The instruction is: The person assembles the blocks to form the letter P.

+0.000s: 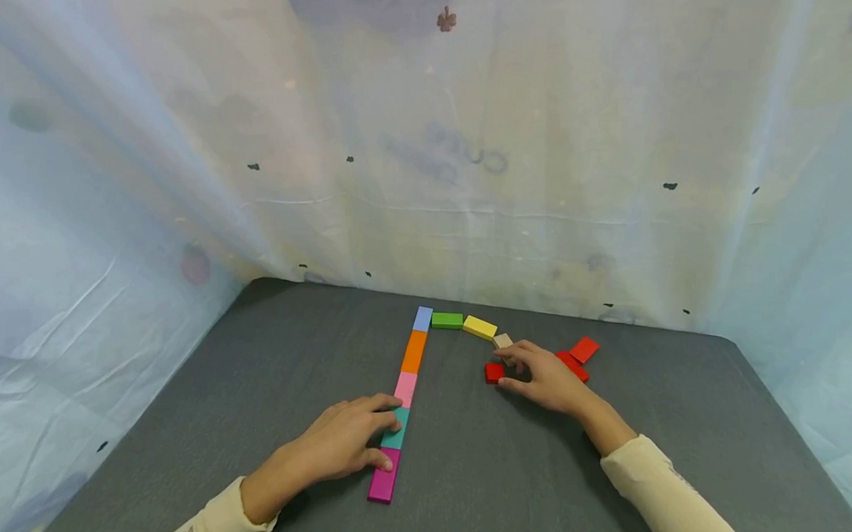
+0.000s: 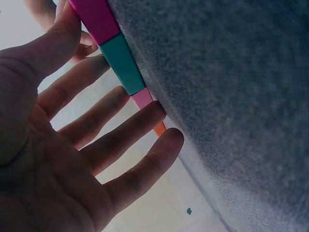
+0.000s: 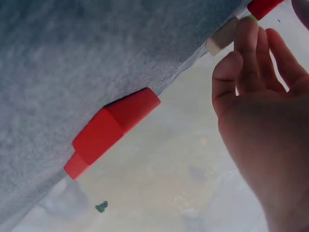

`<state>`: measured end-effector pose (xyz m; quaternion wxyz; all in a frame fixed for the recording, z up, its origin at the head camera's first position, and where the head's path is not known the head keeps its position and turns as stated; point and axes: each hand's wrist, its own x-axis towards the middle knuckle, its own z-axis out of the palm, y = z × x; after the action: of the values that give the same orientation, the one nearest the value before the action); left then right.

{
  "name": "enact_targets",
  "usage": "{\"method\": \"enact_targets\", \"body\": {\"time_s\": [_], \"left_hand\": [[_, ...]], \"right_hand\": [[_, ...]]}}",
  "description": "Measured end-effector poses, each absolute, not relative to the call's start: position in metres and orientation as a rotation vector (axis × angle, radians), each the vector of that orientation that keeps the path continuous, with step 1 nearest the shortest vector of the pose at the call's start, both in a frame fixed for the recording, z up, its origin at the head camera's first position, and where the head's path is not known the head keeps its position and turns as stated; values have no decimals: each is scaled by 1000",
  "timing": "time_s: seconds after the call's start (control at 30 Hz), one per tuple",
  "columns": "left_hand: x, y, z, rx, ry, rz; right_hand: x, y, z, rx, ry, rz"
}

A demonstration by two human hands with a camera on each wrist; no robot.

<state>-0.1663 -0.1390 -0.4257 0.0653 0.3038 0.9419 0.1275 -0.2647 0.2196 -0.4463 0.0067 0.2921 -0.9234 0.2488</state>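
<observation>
A straight row of flat blocks runs up the table in the head view: magenta (image 1: 383, 488), teal (image 1: 394, 439), pink (image 1: 405, 387), orange (image 1: 413, 352) and light blue (image 1: 422, 319). My left hand (image 1: 342, 438) lies along its left side, fingers spread, thumb on the magenta block and fingertips at the teal and pink ones. From the row's top, a green block (image 1: 447, 321), a yellow block (image 1: 480, 327) and a plain wooden block (image 1: 502, 341) curve rightward. My right hand (image 1: 545, 377) has fingertips over the wooden block and its thumb tip beside a red block (image 1: 493, 372).
A few loose red blocks lie right of my right hand, one (image 1: 585, 350) overlapping another (image 1: 573, 366). The dark grey cloth-covered table (image 1: 310, 348) meets a pale, marked plastic sheet (image 1: 511, 245) at its back and sides.
</observation>
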Motion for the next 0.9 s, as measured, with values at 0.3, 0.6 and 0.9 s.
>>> {"method": "enact_targets", "body": {"time_s": [0.3, 0.6, 0.9], "left_hand": [[-166, -139, -425, 927, 2849, 389], [-166, -139, -425, 919, 2844, 377], [-166, -139, -426, 911, 2851, 365]], "right_hand": [[-264, 215, -447, 950, -2926, 742], [-263, 214, -448, 945, -2917, 715], [-262, 212, -447, 907, -2898, 714]]}}
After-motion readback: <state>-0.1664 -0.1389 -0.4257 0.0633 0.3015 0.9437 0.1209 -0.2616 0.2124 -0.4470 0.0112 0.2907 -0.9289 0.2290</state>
